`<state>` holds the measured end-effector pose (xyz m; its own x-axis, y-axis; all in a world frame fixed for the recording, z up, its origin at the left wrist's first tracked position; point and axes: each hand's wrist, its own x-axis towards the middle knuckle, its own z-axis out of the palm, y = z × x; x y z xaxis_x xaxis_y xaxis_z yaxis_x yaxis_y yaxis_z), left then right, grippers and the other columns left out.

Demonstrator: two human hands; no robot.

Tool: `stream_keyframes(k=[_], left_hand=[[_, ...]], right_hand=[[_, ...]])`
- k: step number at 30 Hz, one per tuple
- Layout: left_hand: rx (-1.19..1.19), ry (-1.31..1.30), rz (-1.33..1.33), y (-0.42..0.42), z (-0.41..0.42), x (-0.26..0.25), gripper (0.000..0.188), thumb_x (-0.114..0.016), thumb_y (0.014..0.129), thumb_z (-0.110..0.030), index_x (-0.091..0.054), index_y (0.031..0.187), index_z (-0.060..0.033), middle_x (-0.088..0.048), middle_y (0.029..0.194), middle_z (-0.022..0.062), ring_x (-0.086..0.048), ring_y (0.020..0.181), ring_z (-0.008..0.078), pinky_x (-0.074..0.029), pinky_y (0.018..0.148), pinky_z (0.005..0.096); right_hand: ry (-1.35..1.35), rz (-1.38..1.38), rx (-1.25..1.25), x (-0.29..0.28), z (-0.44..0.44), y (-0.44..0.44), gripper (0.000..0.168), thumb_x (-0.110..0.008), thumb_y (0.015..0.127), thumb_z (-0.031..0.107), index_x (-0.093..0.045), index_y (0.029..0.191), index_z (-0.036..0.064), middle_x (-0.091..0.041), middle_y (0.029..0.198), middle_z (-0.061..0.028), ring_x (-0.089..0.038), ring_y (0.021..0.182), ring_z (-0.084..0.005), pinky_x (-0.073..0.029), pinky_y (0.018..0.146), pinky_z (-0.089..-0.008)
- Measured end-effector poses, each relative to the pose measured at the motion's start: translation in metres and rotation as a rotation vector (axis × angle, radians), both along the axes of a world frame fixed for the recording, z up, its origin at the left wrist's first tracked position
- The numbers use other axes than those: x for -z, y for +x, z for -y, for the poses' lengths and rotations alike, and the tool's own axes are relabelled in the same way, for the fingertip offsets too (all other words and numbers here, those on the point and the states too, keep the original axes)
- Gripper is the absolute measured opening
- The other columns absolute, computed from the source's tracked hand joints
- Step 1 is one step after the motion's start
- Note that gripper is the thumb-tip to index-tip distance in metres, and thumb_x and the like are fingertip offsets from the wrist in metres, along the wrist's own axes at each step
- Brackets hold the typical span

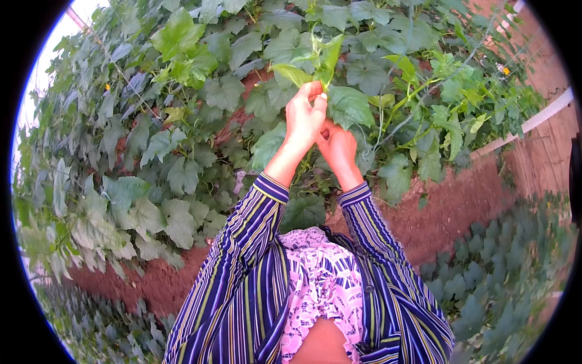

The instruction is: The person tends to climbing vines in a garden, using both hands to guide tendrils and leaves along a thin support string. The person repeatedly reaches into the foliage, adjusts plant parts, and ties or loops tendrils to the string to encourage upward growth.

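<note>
Pinched between the thumb and fingers of my left hand (307, 111) is the upper part of a leafy climbing vine shoot (325, 63), with bright young leaves spreading above the fingertips. My right hand (337, 142) is just below and to the right, its fingers curled close to the stem under a broad green leaf (349, 107); whether it grips the stem or a string cannot be told. Thin pale strings (393, 132) run through the foliage to the right of both hands.
Dense lobed vine leaves (182, 173) fill the middle and left. Bare reddish soil (459, 200) runs below them as a path, with more plants (482, 273) on its near side. A pale edging strip (536, 119) crosses at the right, and a cord (129, 82) slants at the upper left.
</note>
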<state>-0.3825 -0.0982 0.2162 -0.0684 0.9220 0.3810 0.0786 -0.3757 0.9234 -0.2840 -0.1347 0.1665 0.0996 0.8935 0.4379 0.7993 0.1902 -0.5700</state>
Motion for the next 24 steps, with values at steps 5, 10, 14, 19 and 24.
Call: stream_keyframes(k=[5,10,14,19,24], left_hand=[[-0.078,-0.021,-0.195,0.018,0.002,-0.011,0.025,-0.063,0.078,-0.016,-0.059,0.097,0.0,-0.066,0.083,0.015,-0.064,0.077,0.027,-0.049,0.07,0.0356],[0.01,-0.059,-0.021,0.012,-0.02,0.004,0.024,-0.064,0.078,-0.013,-0.058,0.096,0.002,-0.065,0.078,0.0121,-0.063,0.066,0.0192,-0.05,0.062,0.0318],[0.115,-0.154,0.092,-0.001,-0.03,-0.004,0.025,-0.061,0.08,-0.007,-0.055,0.1,0.0067,-0.064,0.083,0.0115,-0.06,0.068,0.0117,-0.051,0.054,0.0255],[0.288,-0.249,0.114,0.025,-0.047,0.014,0.02,-0.06,0.084,-0.008,-0.056,0.102,-0.0022,-0.061,0.088,0.003,-0.058,0.075,0.0103,-0.049,0.057,0.0223],[0.373,-0.258,0.162,0.021,-0.041,0.004,0.021,-0.062,0.082,-0.007,-0.056,0.101,0.0012,-0.062,0.084,0.0053,-0.059,0.072,0.0107,-0.05,0.057,0.0238]], right_hand=[[0.034,0.212,0.061,0.007,0.006,0.011,0.026,-0.066,0.075,0.032,-0.06,0.08,0.007,-0.059,0.058,-0.007,-0.058,0.052,-0.0304,-0.044,0.048,-0.0431],[-0.13,-0.124,-0.355,-0.042,0.069,0.006,0.043,-0.065,0.076,0.022,-0.053,0.11,0.0,-0.062,0.085,-0.0178,-0.064,0.063,-0.0257,-0.049,0.06,-0.0371],[-0.178,-0.514,-0.855,-0.152,0.148,0.05,0.037,-0.06,0.082,0.014,-0.052,0.116,0.001,-0.064,0.092,-0.0135,-0.065,0.067,-0.0189,-0.051,0.065,-0.026],[0.78,-0.298,-0.059,-0.213,0.034,0.084,0.064,-0.062,0.083,0.022,-0.03,0.134,-0.001,-0.052,0.118,-0.0161,-0.051,0.108,-0.0218,-0.039,0.093,-0.0319],[0.027,-1.067,-1.093,-0.183,-0.029,0.087,0.059,-0.063,0.083,0.022,-0.035,0.13,-0.001,-0.054,0.089,-0.0031,-0.051,0.073,-0.0097,-0.044,0.061,-0.0212]])
